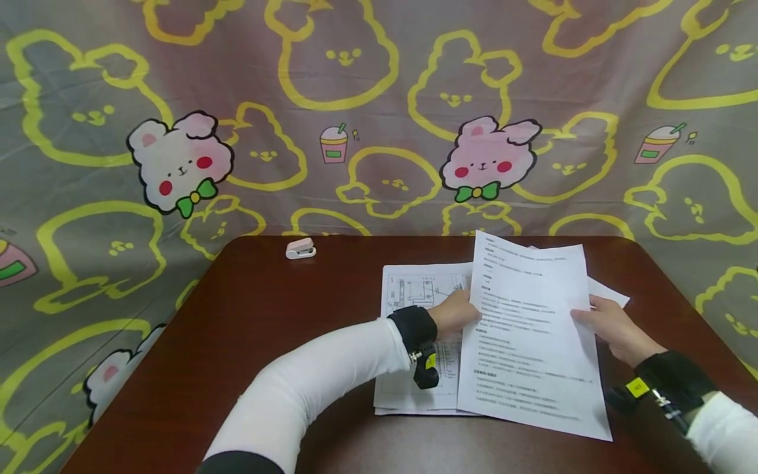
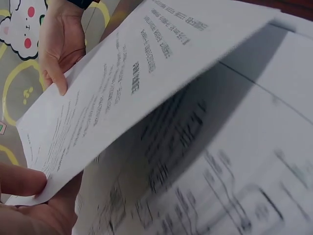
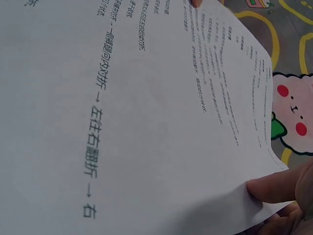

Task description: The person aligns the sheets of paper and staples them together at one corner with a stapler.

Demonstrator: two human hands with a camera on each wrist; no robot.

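Note:
A white sheet of paper printed with lines of text is raised above the table in the head view. My left hand pinches its left edge, with the thumb on the printed face in the left wrist view. At the opposite edge, my right hand pinches the sheet between thumb and fingers. The right wrist view shows that thumb pressing the printed side. Beneath the sheet and to its left lies a stack of papers, the top one bearing line drawings. Part of this stack is hidden by the raised sheet.
A small white and pink stapler stands at the table's far left. Another paper's corner shows behind the raised sheet on the right. The brown table ends at a patterned cloth hanging behind it.

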